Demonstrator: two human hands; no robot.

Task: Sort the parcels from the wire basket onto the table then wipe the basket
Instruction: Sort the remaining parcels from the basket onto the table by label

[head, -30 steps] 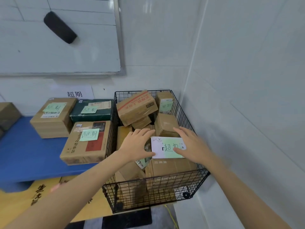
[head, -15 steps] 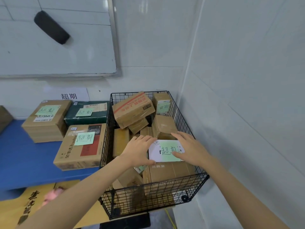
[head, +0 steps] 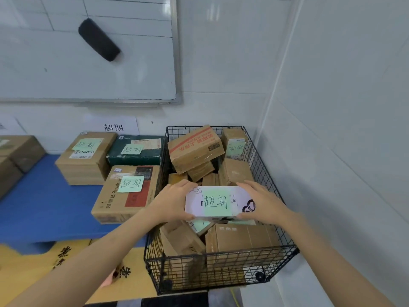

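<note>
White parcel now higher over box-filled basket

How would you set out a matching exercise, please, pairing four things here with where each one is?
Things
1. white parcel
2. green box
3. eraser
4. red-striped box

Places
A. on the whiteboard
B. at the back of the basket
C. gripped between the left hand and the right hand
D. on the blue table

Pairs: 1-C, 2-D, 3-A, 4-B
</note>
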